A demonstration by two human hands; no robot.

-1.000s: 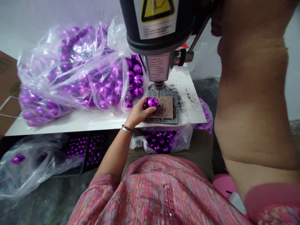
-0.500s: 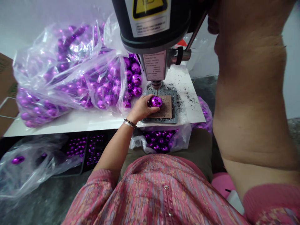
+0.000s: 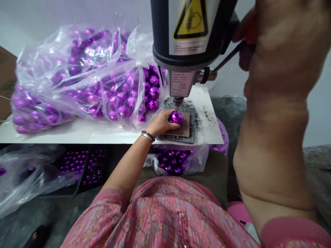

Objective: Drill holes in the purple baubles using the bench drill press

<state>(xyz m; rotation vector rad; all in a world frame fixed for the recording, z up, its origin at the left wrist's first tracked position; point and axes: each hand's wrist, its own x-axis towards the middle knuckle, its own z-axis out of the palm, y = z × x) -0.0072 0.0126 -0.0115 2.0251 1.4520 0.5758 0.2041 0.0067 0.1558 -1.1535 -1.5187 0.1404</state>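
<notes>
My left hand [image 3: 162, 123] pinches a shiny purple faceted bauble [image 3: 176, 117] between thumb and fingers. The bauble rests on a brown board [image 3: 184, 130] over the grey base plate [image 3: 192, 137] of a bench drill press [image 3: 191, 44]. Directly above it is the drill chuck [image 3: 178, 101], its bit meeting or nearly touching the top of the ball; I cannot tell which. At upper right, my right hand [image 3: 266, 41] is closed round the end of the press's feed lever [image 3: 227, 60], large and partly blurred, near the camera.
A clear plastic bag [image 3: 85, 79] full of purple baubles lies left of the press on the white table [image 3: 108, 137]. Dark shavings [image 3: 200, 112] are scattered around the base. Below the edge are another bag of baubles [image 3: 173, 160] and dark trays [image 3: 74, 162] holding more.
The view has shifted, so the press appears farther right and lower. My left hand still holds the bauble under the bit, and my right hand stays on the lever.
</notes>
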